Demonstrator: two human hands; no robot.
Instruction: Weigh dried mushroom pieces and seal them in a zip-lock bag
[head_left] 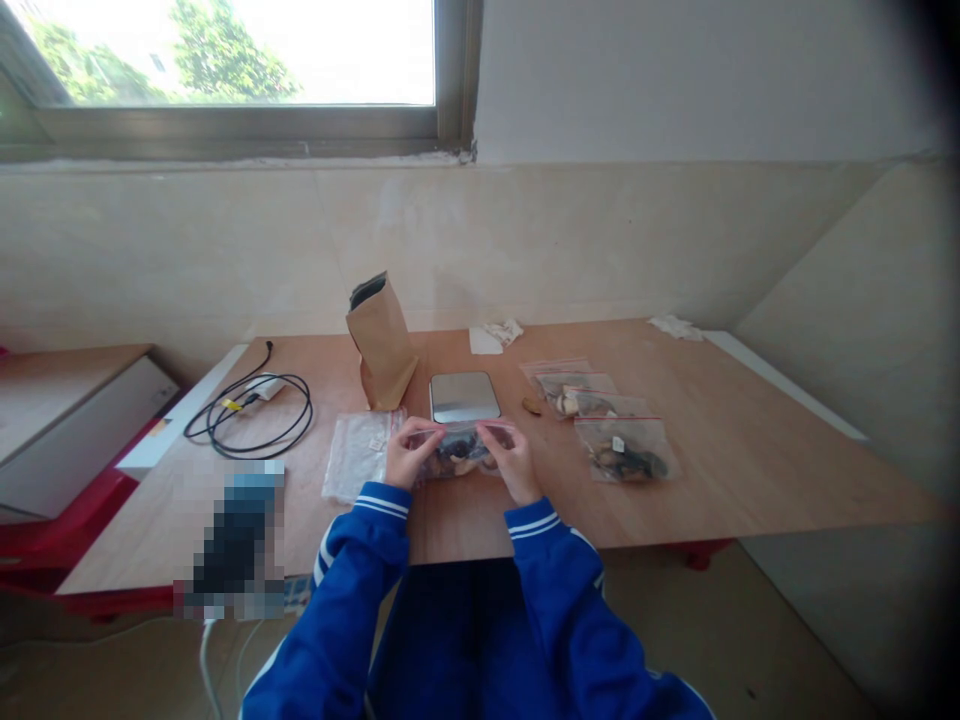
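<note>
Between my two hands is a clear zip bag with dark and pale brown dried pieces inside, its red-edged top towards the far side. My left hand pinches the top edge near the left corner, and my right hand pinches it near the right corner. Just beyond the bag lies a flat silver scale. A stack of clear zip bags rests left of my left hand. To the right lie several filled zip bags holding similar pieces. One loose brown piece sits beside the scale.
A brown paper bag stands open behind the scale. Crumpled white paper lies near the wall. At the left are a coiled black cable and a blurred-out dark object. The wooden table's front edge runs close to my lap.
</note>
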